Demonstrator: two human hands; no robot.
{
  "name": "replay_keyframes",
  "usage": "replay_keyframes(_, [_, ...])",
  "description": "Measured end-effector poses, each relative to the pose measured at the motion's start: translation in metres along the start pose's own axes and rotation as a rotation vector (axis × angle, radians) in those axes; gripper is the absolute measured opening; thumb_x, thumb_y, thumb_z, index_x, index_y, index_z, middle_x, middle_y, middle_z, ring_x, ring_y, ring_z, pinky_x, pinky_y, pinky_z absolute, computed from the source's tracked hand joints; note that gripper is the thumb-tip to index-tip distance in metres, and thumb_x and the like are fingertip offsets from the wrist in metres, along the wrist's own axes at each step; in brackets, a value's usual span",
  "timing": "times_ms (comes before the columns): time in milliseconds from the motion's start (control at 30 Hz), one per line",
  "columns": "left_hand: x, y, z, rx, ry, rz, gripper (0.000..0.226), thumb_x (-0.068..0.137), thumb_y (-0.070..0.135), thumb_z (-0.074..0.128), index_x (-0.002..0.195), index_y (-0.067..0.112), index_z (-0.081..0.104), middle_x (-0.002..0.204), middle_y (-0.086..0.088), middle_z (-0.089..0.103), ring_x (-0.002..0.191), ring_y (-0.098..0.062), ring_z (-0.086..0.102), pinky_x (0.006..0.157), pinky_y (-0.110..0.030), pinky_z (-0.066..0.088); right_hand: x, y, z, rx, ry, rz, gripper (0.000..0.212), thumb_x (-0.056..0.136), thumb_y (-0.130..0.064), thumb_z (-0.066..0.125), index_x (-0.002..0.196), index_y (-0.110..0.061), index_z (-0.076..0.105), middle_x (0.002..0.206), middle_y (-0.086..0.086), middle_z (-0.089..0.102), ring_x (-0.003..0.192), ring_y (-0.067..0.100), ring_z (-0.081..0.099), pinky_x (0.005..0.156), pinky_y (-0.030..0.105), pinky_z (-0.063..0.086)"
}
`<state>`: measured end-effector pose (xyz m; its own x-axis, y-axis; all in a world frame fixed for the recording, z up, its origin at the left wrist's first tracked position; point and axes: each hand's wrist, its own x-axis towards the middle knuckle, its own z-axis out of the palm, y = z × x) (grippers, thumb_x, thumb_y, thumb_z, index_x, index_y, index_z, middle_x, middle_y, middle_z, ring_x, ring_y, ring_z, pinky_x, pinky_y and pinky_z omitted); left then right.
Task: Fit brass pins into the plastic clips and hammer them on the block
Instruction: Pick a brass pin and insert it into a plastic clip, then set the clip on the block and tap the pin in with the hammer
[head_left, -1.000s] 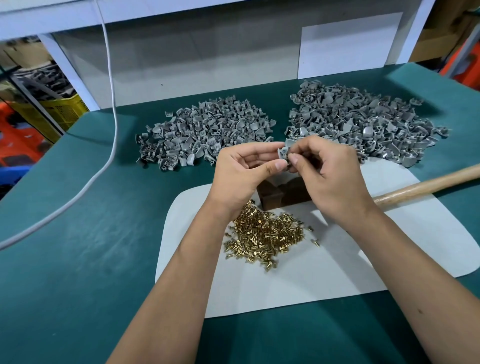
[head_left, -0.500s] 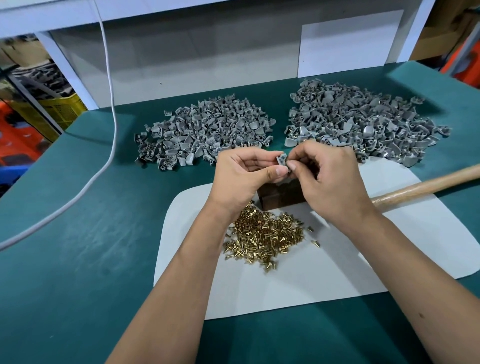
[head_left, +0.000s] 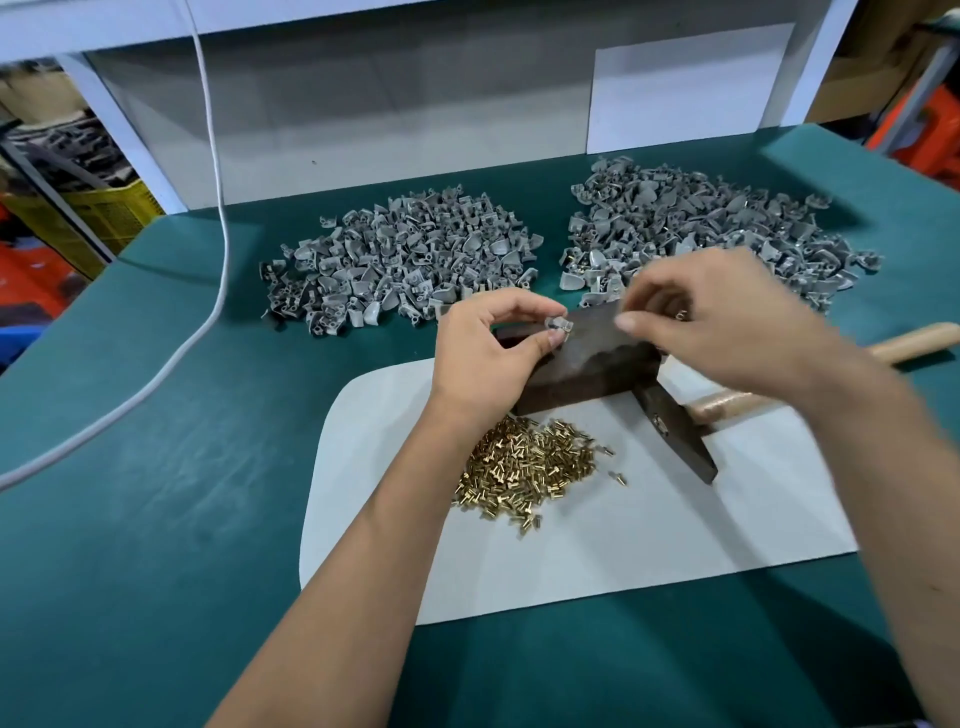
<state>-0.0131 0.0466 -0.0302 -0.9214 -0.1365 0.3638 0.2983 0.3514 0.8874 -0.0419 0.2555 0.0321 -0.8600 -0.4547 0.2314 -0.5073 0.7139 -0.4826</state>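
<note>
Across the upper half of the frame two heaps of grey clips (head_left: 410, 270) lie on the green table (head_left: 156, 467), a white cable (head_left: 218, 234) trailing at left; brass pins (head_left: 524, 467) sit low centre on a white sheet (head_left: 623, 545); the hammer (head_left: 675, 431) leans beside the dark block (head_left: 597, 353), whose long axis runs left to right; the left hand (head_left: 488, 353) pinches one clip (head_left: 558, 326) over it; the right hand (head_left: 727, 322) is blurred, fingers curled, contents unclear.
</note>
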Motion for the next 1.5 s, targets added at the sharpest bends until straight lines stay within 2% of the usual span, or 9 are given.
replay_keyframes(200, [0.003,-0.006,-0.005,0.027,-0.041,-0.163,0.010,0.080,0.015,0.086,0.089,0.019,0.083,0.114,-0.001,0.075,0.108,-0.002,0.068,0.103,-0.029,0.051,-0.017,0.038,-0.032,-0.187,-0.508,0.142,0.024,0.074,-0.029,0.090,0.091,-0.033,0.074,0.087,-0.011,0.072,0.086,0.009,0.068,0.080,0.029,0.055])
replay_keyframes(533, [0.003,-0.004,-0.006,0.032,-0.053,-0.193,0.008,0.080,0.012,0.086,0.085,0.015,0.080,0.121,0.001,0.072,0.115,-0.007,0.066,0.108,-0.041,0.049,-0.028,0.043,-0.036,0.189,-0.615,0.091,0.025,0.084,0.005,0.077,0.090,-0.019,0.071,0.086,0.002,0.075,0.076,0.011,0.069,0.069,0.018,0.052])
replay_keyframes(667, [0.003,-0.003,-0.007,0.024,-0.069,-0.206,0.007,0.081,0.010,0.085,0.083,0.014,0.080,0.120,-0.002,0.072,0.113,-0.005,0.067,0.107,-0.039,0.051,-0.018,0.021,-0.048,0.363,-0.368,-0.041,0.010,0.094,-0.008,0.067,0.088,-0.013,0.072,0.077,0.007,0.074,0.068,0.018,0.069,0.066,0.023,0.056])
replay_keyframes(767, [0.002,-0.001,-0.006,0.022,-0.062,-0.196,0.010,0.080,0.008,0.085,0.079,0.017,0.080,0.116,-0.004,0.074,0.111,-0.006,0.068,0.104,-0.041,0.053,-0.007,0.002,-0.025,0.232,-0.098,-0.063,0.030,0.105,-0.018,0.054,0.077,-0.015,0.063,0.061,-0.005,0.066,0.049,0.005,0.054,0.051,0.018,0.042])
replay_keyframes(867, [0.003,-0.001,-0.006,0.035,-0.051,-0.210,0.007,0.079,0.009,0.086,0.081,0.013,0.081,0.114,-0.004,0.074,0.108,-0.007,0.069,0.102,-0.041,0.054,-0.003,-0.010,0.000,0.023,0.003,-0.009,0.038,0.106,-0.024,0.050,0.070,-0.017,0.059,0.060,-0.005,0.061,0.053,0.004,0.055,0.052,0.015,0.036])
replay_keyframes(1033, [0.004,0.000,-0.005,0.017,-0.048,-0.239,0.007,0.079,0.008,0.086,0.081,0.014,0.082,0.111,-0.002,0.075,0.108,-0.004,0.069,0.102,-0.040,0.055,-0.006,-0.015,0.008,0.031,0.279,-0.058,0.027,0.106,-0.028,0.047,0.080,-0.022,0.049,0.068,0.004,0.064,0.059,0.025,0.059,0.059,0.044,0.049])
replay_keyframes(1200, [0.004,-0.001,-0.005,-0.021,-0.052,-0.260,0.009,0.079,0.005,0.085,0.086,0.005,0.080,0.117,-0.009,0.073,0.106,-0.017,0.072,0.100,-0.044,0.056,0.001,-0.035,0.017,-0.286,0.018,0.008,0.023,0.108,-0.035,0.043,0.099,-0.019,0.058,0.089,0.014,0.067,0.081,0.040,0.062,0.074,0.047,0.053])
replay_keyframes(1367, [0.004,-0.001,-0.005,0.004,-0.033,-0.256,0.008,0.079,0.011,0.087,0.082,0.016,0.082,0.114,-0.003,0.074,0.107,-0.010,0.071,0.103,-0.042,0.054,0.002,-0.040,0.007,-0.199,0.296,-0.033,0.024,0.107,-0.037,0.045,0.103,-0.018,0.060,0.075,0.011,0.061,0.064,0.035,0.053,0.060,0.040,0.047])
replay_keyframes(1500, [0.003,0.000,-0.005,-0.024,-0.040,-0.269,0.008,0.079,0.009,0.087,0.082,0.013,0.081,0.115,-0.004,0.074,0.106,-0.015,0.071,0.101,-0.044,0.055,0.002,-0.042,0.018,-0.341,0.028,0.049,0.027,0.108,-0.036,0.041,0.106,-0.017,0.059,0.086,0.015,0.064,0.072,0.034,0.050,0.069,0.044,0.049])
